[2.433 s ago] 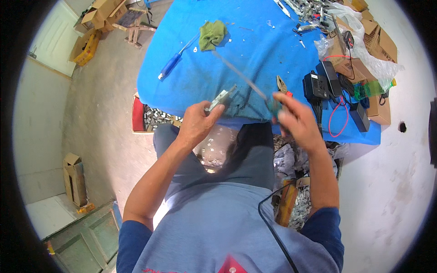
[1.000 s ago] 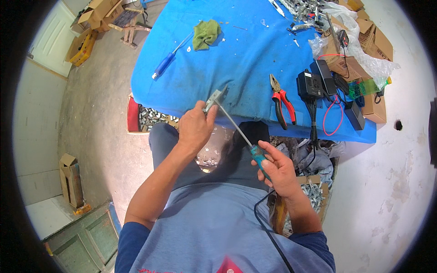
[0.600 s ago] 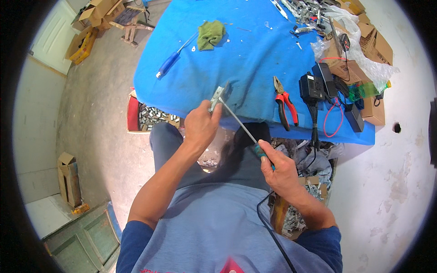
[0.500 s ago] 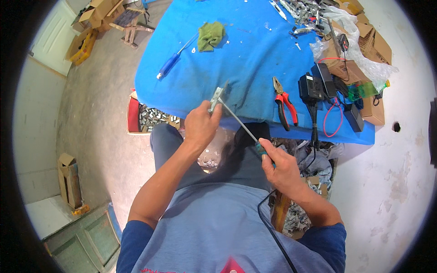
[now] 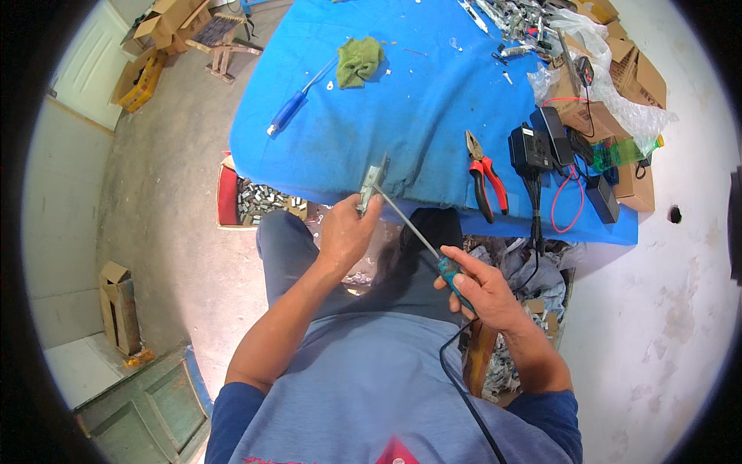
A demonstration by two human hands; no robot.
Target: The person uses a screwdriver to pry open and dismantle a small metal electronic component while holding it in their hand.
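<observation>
Just over the near edge of the blue-covered table, my left hand [image 5: 346,236] is closed around a narrow silver metal part [image 5: 372,185], which points up and away from me. My right hand [image 5: 485,290] grips the teal handle of a screwdriver [image 5: 450,275], fingers wrapped round it. Its long steel shaft slants up to the left, and the tip meets the metal part close to my left thumb. Whether the tip sits in a screw is too small to tell.
Red-handled pliers [image 5: 485,182], black power adapters [image 5: 530,151] and a red wire lie right on the table. A blue screwdriver [image 5: 287,112] and green cloth [image 5: 359,63] lie further left. A box of small metal parts [image 5: 263,203] stands below. A black cable [image 5: 456,383] crosses my front.
My left hand and the metal part have come slightly toward me. My right hand has shifted down and right a little, its fingers reset, and more of the teal handle shows.
</observation>
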